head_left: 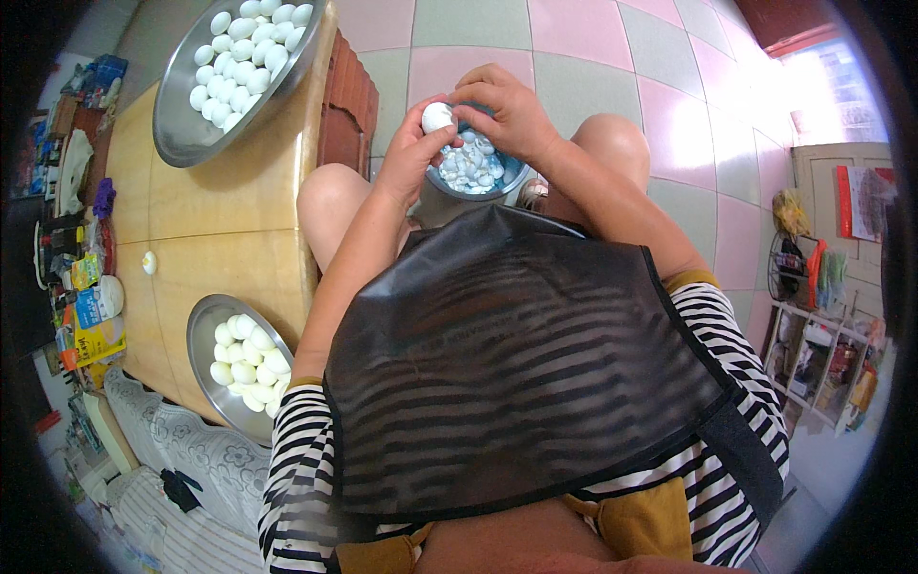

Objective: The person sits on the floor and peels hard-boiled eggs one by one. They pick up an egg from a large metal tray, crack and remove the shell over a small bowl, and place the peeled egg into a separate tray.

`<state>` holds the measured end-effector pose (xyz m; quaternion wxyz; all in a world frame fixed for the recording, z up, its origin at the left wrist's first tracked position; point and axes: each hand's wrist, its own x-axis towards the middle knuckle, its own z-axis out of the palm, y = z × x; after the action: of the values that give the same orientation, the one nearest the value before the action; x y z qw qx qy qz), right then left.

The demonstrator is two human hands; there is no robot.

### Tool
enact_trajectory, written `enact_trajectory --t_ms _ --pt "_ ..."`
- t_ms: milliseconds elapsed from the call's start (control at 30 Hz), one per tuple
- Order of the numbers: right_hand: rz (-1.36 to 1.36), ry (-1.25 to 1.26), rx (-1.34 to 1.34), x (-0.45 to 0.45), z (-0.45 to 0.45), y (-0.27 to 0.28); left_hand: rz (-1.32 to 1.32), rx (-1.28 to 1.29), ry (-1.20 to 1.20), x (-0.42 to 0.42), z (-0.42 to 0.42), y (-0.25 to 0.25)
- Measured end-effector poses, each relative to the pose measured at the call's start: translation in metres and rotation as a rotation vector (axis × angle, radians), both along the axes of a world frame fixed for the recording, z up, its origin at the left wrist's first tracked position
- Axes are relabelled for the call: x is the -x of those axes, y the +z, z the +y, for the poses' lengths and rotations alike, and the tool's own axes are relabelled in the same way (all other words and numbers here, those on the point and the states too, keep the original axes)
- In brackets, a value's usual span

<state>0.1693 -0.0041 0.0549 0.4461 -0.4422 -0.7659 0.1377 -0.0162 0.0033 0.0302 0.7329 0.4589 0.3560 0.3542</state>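
My left hand (412, 147) grips a white egg (437, 118) above a basin of eggshells (470, 166). Against the right side of that egg are the bent fingers of my right hand (502, 107); whether they pinch a bit of shell cannot be made out. The basin sits low between my knees, heaped with broken white shell pieces. On the wooden table (215, 208) to the left, a large steel bowl (186, 147) holds many unpeeled white eggs (244, 61). Nearer me, a smaller steel bowl (204, 337) contains smooth peeled eggs (247, 351).
A broken egg piece showing yolk (149, 262) lies on the table. Food packets (93, 330) line its far left edge. Red bricks (349, 107) stand beside the table. A rack (817, 359) is at the right over the tiled floor (588, 79). A black apron (531, 373) covers my lap.
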Motion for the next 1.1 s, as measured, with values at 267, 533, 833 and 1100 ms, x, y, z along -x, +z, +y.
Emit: enact_trajectory --t_ms 267,533,833,1100 --pt "-0.190 0.035 -0.065 0.000 0.001 0.003 0.093 -0.095 0.029 -0.006 -0.002 -0.003" --pt "-0.231 -0.050 -0.087 0.003 0.004 0.002 0.105 -0.147 -0.013 -0.006 -0.002 -0.008" --pt "-0.033 -0.275 0.233 0.000 0.005 -0.011 0.089 -0.051 0.004 -0.004 -0.002 -0.002" --pt "-0.104 -0.318 0.494 -0.006 0.004 -0.004 -0.044 -0.015 0.071 -0.001 0.002 -0.001"
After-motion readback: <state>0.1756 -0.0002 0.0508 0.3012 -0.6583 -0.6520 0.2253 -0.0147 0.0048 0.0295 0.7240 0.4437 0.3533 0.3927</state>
